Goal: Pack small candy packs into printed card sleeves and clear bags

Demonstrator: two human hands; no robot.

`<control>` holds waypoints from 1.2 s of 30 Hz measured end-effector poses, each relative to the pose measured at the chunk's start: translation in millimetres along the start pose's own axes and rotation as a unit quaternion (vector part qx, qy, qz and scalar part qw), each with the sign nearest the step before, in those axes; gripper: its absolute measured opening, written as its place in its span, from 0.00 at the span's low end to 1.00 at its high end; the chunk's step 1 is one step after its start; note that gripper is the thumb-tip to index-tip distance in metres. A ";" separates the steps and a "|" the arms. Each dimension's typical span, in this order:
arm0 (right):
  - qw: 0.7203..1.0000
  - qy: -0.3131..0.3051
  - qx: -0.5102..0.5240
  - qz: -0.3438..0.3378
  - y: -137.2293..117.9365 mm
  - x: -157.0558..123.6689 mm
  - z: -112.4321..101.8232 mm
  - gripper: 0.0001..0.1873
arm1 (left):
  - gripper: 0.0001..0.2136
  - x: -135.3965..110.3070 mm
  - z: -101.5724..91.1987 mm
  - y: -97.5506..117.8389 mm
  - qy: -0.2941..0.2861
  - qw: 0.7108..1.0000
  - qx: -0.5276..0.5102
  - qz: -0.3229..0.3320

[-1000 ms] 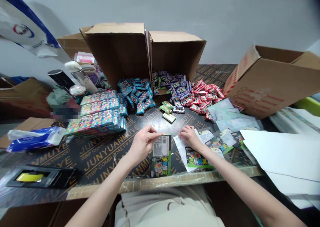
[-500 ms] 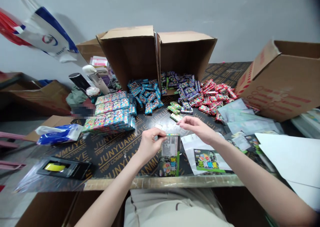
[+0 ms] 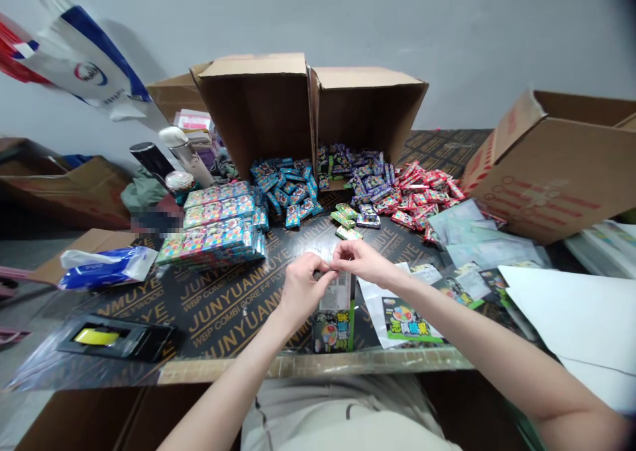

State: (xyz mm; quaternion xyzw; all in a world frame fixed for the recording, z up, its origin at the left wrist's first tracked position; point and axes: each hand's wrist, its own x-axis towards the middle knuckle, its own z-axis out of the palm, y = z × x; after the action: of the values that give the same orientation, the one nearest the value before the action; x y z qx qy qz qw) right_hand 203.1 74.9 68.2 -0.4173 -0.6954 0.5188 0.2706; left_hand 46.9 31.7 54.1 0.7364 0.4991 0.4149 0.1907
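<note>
**Clutter around blue soft pack (image 3: 106, 270)**

White-and-blue bag (image 3: 99, 60) seen hung above pack. Dark bottle (image 3: 150, 161) and white-topped bottle (image 3: 187, 157) placed behind pack, to its right. Black holder (image 3: 139, 342) with yellow insert (image 3: 97, 336) laid in front of pack. Brown carton (image 3: 97, 196) seen behind pack.

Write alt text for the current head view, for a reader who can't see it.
A person's left hand and right hand are close together at the top of a dark printed packet on a black table. Beyond lie heaps of blue packs, purple packs and red packs near two open cartons, with a stack of multicoloured packs to the left.
</note>
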 end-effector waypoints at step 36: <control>0.967 0.199 0.145 -0.058 34.6 -40.9 12.3 0.18 | 0.12 -17.2 -15.6 -21.4 -0.064 0.966 -0.205 -0.144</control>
State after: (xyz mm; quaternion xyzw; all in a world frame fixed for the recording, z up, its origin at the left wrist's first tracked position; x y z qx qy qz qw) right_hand 224.2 37.5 33.9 -0.4276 -0.5674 0.5041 0.4911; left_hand 19.4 23.5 41.0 0.6270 0.4907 0.4287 0.4269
